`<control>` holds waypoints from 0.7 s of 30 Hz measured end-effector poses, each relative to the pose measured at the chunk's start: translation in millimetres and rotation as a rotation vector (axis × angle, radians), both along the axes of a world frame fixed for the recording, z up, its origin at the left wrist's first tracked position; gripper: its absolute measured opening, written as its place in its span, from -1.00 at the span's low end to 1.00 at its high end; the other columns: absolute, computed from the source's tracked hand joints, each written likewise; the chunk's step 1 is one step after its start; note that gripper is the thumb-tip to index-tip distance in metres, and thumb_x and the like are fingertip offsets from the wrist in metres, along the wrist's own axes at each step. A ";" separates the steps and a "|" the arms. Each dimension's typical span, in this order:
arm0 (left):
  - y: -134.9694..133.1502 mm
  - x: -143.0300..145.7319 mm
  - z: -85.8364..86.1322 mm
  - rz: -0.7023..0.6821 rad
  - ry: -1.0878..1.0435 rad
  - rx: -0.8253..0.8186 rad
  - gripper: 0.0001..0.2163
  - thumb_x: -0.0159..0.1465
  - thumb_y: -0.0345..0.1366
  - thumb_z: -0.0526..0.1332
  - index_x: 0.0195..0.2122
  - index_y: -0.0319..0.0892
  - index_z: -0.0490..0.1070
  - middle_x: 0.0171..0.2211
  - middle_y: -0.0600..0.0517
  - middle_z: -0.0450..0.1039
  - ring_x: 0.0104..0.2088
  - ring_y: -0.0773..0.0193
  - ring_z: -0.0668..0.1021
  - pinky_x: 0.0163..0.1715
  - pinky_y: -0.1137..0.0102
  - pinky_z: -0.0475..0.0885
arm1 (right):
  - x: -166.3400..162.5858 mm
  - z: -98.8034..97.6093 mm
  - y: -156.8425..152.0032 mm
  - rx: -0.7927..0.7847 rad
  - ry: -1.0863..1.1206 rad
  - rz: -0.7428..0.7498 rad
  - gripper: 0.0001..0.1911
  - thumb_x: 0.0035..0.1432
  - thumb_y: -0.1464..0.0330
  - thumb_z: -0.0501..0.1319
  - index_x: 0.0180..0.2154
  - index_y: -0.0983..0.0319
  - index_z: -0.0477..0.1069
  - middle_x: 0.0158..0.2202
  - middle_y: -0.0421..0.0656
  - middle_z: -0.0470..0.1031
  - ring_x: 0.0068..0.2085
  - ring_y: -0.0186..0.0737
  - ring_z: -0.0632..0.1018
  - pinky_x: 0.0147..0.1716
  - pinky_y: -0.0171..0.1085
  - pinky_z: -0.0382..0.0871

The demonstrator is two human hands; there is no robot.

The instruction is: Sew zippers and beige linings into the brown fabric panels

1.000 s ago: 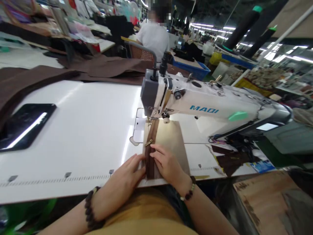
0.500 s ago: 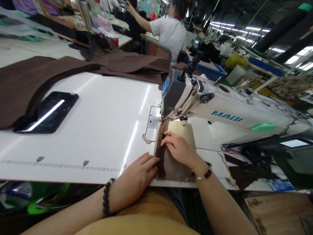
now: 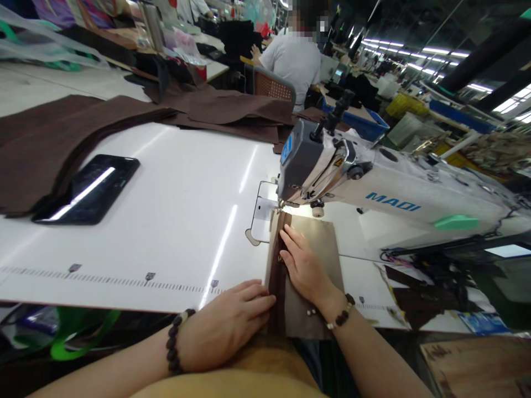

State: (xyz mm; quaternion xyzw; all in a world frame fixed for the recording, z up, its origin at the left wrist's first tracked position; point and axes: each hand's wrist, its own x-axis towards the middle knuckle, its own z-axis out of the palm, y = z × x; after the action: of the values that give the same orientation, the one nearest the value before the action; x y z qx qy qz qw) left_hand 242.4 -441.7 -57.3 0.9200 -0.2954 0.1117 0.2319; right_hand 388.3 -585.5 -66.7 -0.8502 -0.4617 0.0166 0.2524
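A tan fabric piece point(image 3: 321, 243) with a dark brown zipper strip point(image 3: 277, 265) along its left edge lies under the presser foot of a white sewing machine point(image 3: 385, 193). My right hand point(image 3: 305, 265) lies flat on the fabric just right of the zipper, fingers stretched toward the needle. At the table's front edge my left hand point(image 3: 230, 323) rests with fingers extended, their tips touching the zipper strip's left side. Each wrist has a bead bracelet.
A black phone point(image 3: 89, 188) lies on the white table point(image 3: 166, 221) at the left. Dark brown cloth point(image 3: 50, 138) is piled along the left and back. A person in a white shirt point(image 3: 292, 58) sits at the station ahead. Brown scraps point(image 3: 418, 298) lie right of the machine.
My right hand has slid back along the fabric, away from the needle, and more tan fabric now shows in front of the presser foot. My left hand stays at the table edge. The view shifted slightly.
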 end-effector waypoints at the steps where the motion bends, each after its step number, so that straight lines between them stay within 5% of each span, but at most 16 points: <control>1: 0.5 -2.4 0.0 -0.034 0.007 -0.020 -0.74 0.33 -0.43 -0.09 -0.32 -0.28 0.39 -0.12 -0.02 0.39 -0.16 0.20 0.36 0.01 0.29 0.25 | -3.5 0.2 -2.8 0.010 0.004 -0.006 -0.56 0.25 0.36 -0.10 0.13 0.34 0.16 0.17 0.01 0.16 0.20 -0.17 0.16 0.19 -0.03 0.05; 7: 2.1 -7.6 0.6 -0.131 -0.043 -0.070 -0.68 0.36 -0.43 -0.16 -0.28 -0.32 0.39 -0.14 -0.05 0.41 -0.17 0.21 0.36 0.00 0.31 0.25 | -7.5 3.3 -0.6 -0.030 -0.034 -0.047 -0.59 0.23 0.37 -0.04 0.09 0.31 0.23 0.14 -0.06 0.22 0.14 -0.20 0.23 0.15 -0.12 0.13; 16: 5.1 -6.9 7.5 -0.053 0.059 -0.159 -0.69 0.35 -0.44 -0.14 -0.32 -0.29 0.39 -0.16 -0.06 0.40 -0.16 0.23 0.37 -0.04 0.37 0.31 | -9.6 3.1 6.7 -0.173 -0.147 -0.081 -0.56 0.26 0.34 -0.07 0.15 0.27 0.15 0.21 -0.19 0.10 0.16 -0.16 0.16 0.15 -0.10 0.05; 21: 29.6 28.5 23.4 0.081 0.045 0.038 -0.81 0.32 -0.40 0.00 -0.20 -0.29 0.39 -0.14 -0.06 0.41 -0.13 0.20 0.41 -0.05 0.30 0.35 | -9.2 1.8 7.6 -0.272 -0.098 -0.076 -0.53 0.28 0.34 -0.15 0.20 0.26 0.03 0.26 -0.19 -0.04 0.24 -0.14 0.03 0.18 0.09 -0.09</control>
State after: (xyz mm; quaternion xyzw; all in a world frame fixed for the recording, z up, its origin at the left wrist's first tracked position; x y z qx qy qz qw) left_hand 270.8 -412.1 -33.9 0.9377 -0.2548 0.0945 0.2165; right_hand 379.1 -577.9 -64.9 -0.8932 -0.4345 0.0277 0.1124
